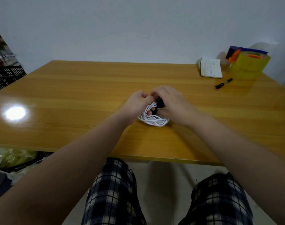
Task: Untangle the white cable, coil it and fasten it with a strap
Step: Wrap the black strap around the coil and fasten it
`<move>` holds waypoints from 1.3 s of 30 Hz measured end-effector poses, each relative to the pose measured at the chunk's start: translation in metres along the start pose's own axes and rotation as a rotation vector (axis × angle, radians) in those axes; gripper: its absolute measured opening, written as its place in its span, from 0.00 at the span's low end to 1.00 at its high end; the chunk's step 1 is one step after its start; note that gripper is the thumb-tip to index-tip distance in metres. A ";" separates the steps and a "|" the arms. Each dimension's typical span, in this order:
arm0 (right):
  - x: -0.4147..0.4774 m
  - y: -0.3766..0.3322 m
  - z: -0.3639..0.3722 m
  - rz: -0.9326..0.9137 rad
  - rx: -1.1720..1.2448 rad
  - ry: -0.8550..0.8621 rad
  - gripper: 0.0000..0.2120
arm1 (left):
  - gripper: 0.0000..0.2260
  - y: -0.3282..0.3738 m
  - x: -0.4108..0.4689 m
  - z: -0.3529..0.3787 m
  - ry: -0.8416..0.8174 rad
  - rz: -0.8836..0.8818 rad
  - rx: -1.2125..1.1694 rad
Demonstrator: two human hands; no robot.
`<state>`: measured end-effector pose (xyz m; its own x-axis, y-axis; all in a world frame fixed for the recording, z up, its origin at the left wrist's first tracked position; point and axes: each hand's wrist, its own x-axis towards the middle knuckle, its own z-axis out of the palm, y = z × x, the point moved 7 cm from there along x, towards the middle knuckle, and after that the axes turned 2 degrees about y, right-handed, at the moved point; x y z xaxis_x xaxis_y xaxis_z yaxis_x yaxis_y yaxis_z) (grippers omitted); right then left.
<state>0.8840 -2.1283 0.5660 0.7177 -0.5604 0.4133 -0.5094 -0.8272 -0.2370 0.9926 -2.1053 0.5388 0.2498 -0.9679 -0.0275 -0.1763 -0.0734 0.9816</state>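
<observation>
We see the cable (152,119) coiled, loops bunched, lying mid-bench (73,98). A black strap (160,103) sits on the coil's far side. Left grip (137,103) is curled on the cable's left edge, holding it. Right grip (169,103) is curled over the strap, pinching it. Well right of the cable and farther back: marker (223,83), booklet (210,69), tape (250,62). Far left of the cable, off the bench: black crate (5,77).
</observation>
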 end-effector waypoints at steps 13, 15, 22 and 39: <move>-0.015 -0.005 -0.004 -0.003 -0.268 0.213 0.12 | 0.13 -0.009 0.003 0.000 -0.020 -0.045 -0.057; -0.017 -0.005 -0.002 0.039 -0.298 0.237 0.11 | 0.14 -0.009 0.001 0.001 -0.011 -0.046 -0.059; -0.020 0.003 0.002 0.239 -0.194 0.279 0.10 | 0.13 -0.014 -0.002 -0.005 0.083 -0.173 -0.052; -0.010 0.022 0.020 0.585 0.149 -0.062 0.19 | 0.14 -0.013 -0.001 -0.008 0.141 -0.033 0.039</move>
<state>0.8757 -2.1418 0.5391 0.3669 -0.9216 0.1263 -0.7592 -0.3751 -0.5319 1.0021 -2.1016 0.5274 0.3866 -0.9218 -0.0301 -0.2022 -0.1165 0.9724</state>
